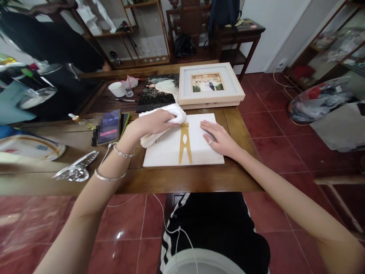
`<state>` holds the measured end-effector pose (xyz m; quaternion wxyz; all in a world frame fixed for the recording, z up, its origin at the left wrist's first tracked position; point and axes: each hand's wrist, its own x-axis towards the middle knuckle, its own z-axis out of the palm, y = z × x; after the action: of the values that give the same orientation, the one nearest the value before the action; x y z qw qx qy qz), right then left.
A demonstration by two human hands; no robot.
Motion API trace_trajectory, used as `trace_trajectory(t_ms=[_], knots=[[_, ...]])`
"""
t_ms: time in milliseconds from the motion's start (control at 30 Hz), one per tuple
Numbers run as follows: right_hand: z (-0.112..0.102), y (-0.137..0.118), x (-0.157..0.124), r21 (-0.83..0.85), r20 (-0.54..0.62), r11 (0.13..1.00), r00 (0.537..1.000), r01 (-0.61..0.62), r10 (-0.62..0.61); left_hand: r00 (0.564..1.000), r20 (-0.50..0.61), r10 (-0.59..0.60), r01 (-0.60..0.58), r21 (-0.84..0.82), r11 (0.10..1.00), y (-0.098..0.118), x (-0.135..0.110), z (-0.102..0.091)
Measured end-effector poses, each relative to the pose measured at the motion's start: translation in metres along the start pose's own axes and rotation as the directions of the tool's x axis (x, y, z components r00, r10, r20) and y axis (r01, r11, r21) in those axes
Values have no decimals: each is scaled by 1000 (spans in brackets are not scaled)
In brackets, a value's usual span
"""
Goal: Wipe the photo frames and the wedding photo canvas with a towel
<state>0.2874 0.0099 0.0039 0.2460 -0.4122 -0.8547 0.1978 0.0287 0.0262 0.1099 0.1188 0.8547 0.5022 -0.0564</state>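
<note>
A white board [168, 154] lies flat near the table's front edge. Along its middle runs a gold A-shaped piece [185, 146] with an oval hole and two legs pointing towards me; it looks like a frame stand. My left hand [158, 122] grips a bunched white cloth [178, 113] over the board's far left part, at the top end of the gold piece. Part of the cloth hangs below that hand and covers the board's corner. My right hand [218, 137] rests flat on the board's right side, fingers stretched out, a ring on one finger.
Behind the board stand a pale wooden picture frame [211, 101] and a dark photo print [156, 91]. To the left lie a phone [108, 127], a dropper bottle [81, 121] and a silver hair clip [76, 167]. A white cup [116, 90] is farther back.
</note>
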Motion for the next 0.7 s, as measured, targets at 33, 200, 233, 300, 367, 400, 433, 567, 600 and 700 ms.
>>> trace_trajectory(t_ms=[33, 200, 233, 300, 367, 400, 433, 567, 600, 700], knots=[[0, 0, 0, 0, 1, 1000, 1000, 1, -1, 1000, -6, 15, -15, 2, 1000, 4, 5, 0], [0, 1, 1, -5, 1, 1000, 1000, 5, -5, 994, -28, 102, -101, 38, 994, 26, 25, 13], [1, 2, 1, -5, 1, 1000, 1000, 5, -5, 994, -35, 101, -99, 54, 994, 31, 26, 18], [1, 2, 1, -2, 2, 1000, 1000, 12, -12, 994, -59, 92, -85, 113, 990, 42, 26, 29], [1, 1, 1, 0, 2, 1000, 1000, 21, -21, 992, -79, 101, -84, 192, 978, 54, 21, 39], [0, 1, 1, -2, 3, 1000, 1000, 23, -23, 991, -76, 111, -91, 229, 969, 59, 17, 43], [0, 1, 1, -4, 5, 1000, 1000, 23, -23, 991, -65, 118, -98, 259, 961, 64, 12, 46], [0, -1, 1, -10, 11, 1000, 1000, 15, -15, 989, -41, 142, -120, 339, 933, 85, -16, 57], [0, -1, 2, -9, 12, 1000, 1000, 13, -12, 986, -51, 159, -131, 351, 927, 91, -25, 60], [0, -1, 2, -7, 10, 1000, 1000, 5, -5, 975, -60, 213, -179, 352, 919, 109, -53, 67]])
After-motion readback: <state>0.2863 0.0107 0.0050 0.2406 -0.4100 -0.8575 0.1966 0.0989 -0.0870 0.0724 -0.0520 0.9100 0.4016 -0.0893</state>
